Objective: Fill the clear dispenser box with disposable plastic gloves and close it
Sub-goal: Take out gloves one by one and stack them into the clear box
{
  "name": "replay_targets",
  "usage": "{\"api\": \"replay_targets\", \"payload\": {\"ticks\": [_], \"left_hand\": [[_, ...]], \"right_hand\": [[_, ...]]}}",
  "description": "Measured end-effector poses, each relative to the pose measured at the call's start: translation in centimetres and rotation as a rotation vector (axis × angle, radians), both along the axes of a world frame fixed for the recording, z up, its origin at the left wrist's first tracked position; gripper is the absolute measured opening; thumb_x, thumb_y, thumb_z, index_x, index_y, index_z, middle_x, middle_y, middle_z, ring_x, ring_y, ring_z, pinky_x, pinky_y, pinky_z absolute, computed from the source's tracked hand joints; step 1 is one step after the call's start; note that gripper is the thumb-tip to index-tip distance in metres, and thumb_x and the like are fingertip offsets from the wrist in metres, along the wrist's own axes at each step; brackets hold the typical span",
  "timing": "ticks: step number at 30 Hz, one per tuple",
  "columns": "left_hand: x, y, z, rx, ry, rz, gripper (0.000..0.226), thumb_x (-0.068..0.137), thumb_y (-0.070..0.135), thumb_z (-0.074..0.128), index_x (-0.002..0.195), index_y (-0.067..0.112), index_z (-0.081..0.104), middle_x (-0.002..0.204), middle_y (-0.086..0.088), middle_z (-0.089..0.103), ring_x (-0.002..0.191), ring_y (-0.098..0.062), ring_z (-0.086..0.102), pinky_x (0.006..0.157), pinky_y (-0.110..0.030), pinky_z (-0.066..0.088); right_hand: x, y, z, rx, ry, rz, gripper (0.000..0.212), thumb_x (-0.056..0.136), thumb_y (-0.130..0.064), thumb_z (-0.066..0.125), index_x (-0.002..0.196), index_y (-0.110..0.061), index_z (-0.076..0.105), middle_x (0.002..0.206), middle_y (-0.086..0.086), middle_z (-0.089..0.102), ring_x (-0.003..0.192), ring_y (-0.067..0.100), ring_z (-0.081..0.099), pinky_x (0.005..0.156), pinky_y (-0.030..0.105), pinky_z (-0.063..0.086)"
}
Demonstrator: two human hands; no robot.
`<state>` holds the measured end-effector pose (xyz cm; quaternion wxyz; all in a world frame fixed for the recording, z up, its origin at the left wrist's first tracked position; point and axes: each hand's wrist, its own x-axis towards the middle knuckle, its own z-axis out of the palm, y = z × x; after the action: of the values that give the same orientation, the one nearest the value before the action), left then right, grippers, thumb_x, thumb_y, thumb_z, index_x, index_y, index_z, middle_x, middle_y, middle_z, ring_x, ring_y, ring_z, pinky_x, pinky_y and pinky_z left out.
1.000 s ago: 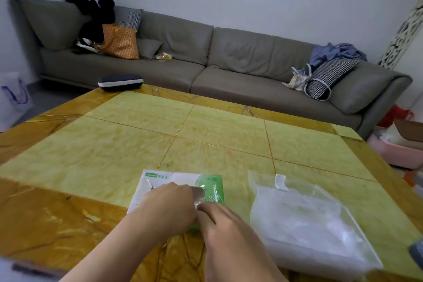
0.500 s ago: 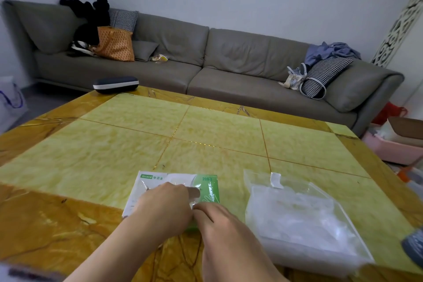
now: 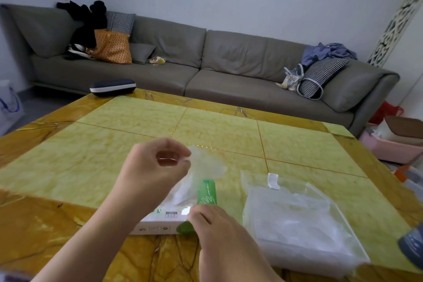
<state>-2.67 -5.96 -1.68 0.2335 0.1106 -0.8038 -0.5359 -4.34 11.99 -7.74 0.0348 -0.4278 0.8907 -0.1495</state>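
A flat white and green cardboard glove box (image 3: pixel 206 192) lies on the yellow table near the front edge. My left hand (image 3: pixel 155 167) is raised above it and pinches a thin clear plastic glove (image 3: pixel 206 165) that trails down into the box. My right hand (image 3: pixel 217 226) presses down on the box's near right corner. To the right lies a clear plastic bag or dispenser (image 3: pixel 295 220) holding a pile of clear gloves, with a white tab at its top.
The yellow marble-pattern table (image 3: pixel 137 135) stretches ahead. A dark glasses case (image 3: pixel 112 87) sits at its far left corner. A grey sofa (image 3: pixel 229 68) with bags and cushions stands behind. A grey object (image 3: pixel 412 245) pokes in at the right edge.
My left hand has lifted up from the box, drawing a clear glove out of it. My right hand stayed down on the box.
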Motion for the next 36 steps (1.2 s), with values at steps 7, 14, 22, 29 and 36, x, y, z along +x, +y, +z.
{"api": "replay_targets", "payload": {"ticks": [7,14,22,29,36], "left_hand": [[-0.1,1.3,0.6,0.715,0.119,-0.087,0.03,0.081,0.005,0.077,0.109,0.003,0.071,0.102,-0.018,0.076,0.091,-0.03,0.074,0.09,-0.044,0.056],[-1.0,3.1,-0.8,0.922,0.146,-0.184,0.033,0.077,0.001,0.074,0.109,-0.004,0.069,0.099,-0.02,0.074,0.084,-0.028,0.073,0.076,-0.032,0.064],[-1.2,4.6,-2.4,1.114,0.065,-0.337,0.047,0.083,-0.007,0.07,0.129,-0.01,0.058,0.13,-0.042,0.055,0.121,-0.059,0.055,0.108,-0.063,0.045],[-1.2,5.9,-2.7,1.077,-0.027,-0.473,0.075,0.067,0.017,0.089,0.13,-0.011,0.058,0.13,-0.04,0.058,0.116,-0.052,0.061,0.106,-0.062,0.044],[-0.4,7.4,-1.5,0.802,-0.075,-0.507,0.069,0.07,0.047,0.092,0.121,0.006,0.073,0.118,-0.025,0.072,0.105,-0.04,0.072,0.083,-0.043,0.061]], "right_hand": [[0.0,0.2,1.5,-0.312,-0.172,-0.188,0.056,0.081,-0.011,0.047,0.131,-0.032,0.059,0.134,-0.023,0.05,0.122,0.001,0.055,0.105,0.022,0.046],[-1.0,2.9,5.6,-1.005,-0.812,-0.233,0.031,0.082,-0.028,0.071,0.111,-0.018,0.072,0.111,0.008,0.077,0.108,0.027,0.073,0.094,0.041,0.059],[-1.7,4.3,6.5,-1.208,-1.089,-0.364,0.051,0.079,-0.047,0.072,0.115,-0.01,0.074,0.111,0.019,0.077,0.097,0.032,0.076,0.076,0.043,0.055],[-1.8,4.5,6.4,-1.124,-0.661,-0.565,0.005,0.095,-0.001,0.072,0.09,-0.001,0.07,0.073,0.016,0.071,0.052,0.024,0.064,0.047,0.035,0.056],[-2.5,5.8,6.6,-1.106,-0.584,-0.556,0.017,0.095,-0.001,0.069,0.088,0.002,0.054,0.075,0.021,0.069,0.054,0.025,0.063,0.049,0.038,0.054]]}}
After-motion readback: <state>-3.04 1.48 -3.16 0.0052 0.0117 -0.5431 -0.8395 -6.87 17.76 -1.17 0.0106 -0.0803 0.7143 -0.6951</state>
